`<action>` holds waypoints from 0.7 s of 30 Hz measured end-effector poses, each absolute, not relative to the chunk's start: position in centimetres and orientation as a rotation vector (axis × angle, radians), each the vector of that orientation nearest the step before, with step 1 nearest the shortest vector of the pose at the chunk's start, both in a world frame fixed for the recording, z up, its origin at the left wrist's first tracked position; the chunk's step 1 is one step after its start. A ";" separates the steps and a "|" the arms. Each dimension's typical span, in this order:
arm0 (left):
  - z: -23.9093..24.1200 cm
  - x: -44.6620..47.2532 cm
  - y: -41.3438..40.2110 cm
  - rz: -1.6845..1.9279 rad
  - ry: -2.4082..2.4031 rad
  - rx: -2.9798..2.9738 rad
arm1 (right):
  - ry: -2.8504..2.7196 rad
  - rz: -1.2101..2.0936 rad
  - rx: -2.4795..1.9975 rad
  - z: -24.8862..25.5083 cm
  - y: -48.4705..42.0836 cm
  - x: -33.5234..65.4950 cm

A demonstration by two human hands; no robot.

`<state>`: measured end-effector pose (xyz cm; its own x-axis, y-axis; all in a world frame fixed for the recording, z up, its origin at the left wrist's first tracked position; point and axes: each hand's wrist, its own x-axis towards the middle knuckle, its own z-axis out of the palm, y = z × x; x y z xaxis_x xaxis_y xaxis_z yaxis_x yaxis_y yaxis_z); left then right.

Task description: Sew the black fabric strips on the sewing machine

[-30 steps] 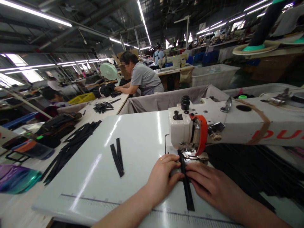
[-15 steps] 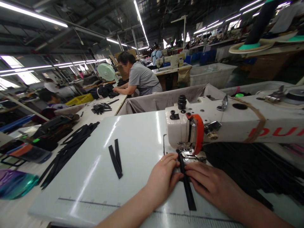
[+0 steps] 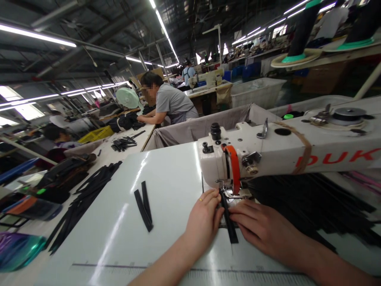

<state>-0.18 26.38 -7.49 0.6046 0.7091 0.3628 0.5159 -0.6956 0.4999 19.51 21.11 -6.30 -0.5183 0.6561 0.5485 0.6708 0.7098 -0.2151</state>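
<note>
A black fabric strip lies under the presser foot of the white sewing machine, its near end trailing towards me on the pale table. My left hand is at the strip's left edge, fingers bent together and fingertips close to the foot. From the other side my right hand presses its closed fingers against the strip's right edge. An orange guard stands in front of the needle area, and the needle itself cannot be made out. Two short black strips lie to the left of my left hand.
Long black strips are heaped along the table's left edge. A dark pile of strips lies under the machine arm. A printed ruler crosses the near edge. Beyond, a person in grey works at another table near a fan.
The black strip has moved forward under the foot, so less of it trails towards me. Both hands keep their places beside it. The view has shifted slightly to the right.
</note>
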 end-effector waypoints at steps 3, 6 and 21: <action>-7.4 -0.1 26.8 0.741 1.003 2.486 | -2.318 0.082 -0.957 -6.2 20.7 19.5; -7.1 0.0 26.8 0.691 1.001 2.467 | -2.315 0.167 -0.973 -6.3 20.7 19.6; -6.7 0.2 26.3 0.717 0.969 2.474 | -2.358 -0.260 -1.218 -7.8 22.5 19.5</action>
<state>0.19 26.35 -6.65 0.6306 0.7085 0.3169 0.5105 -0.6862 0.5182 19.52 22.50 -7.78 -0.4949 0.7187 0.4884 0.8078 0.5877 -0.0461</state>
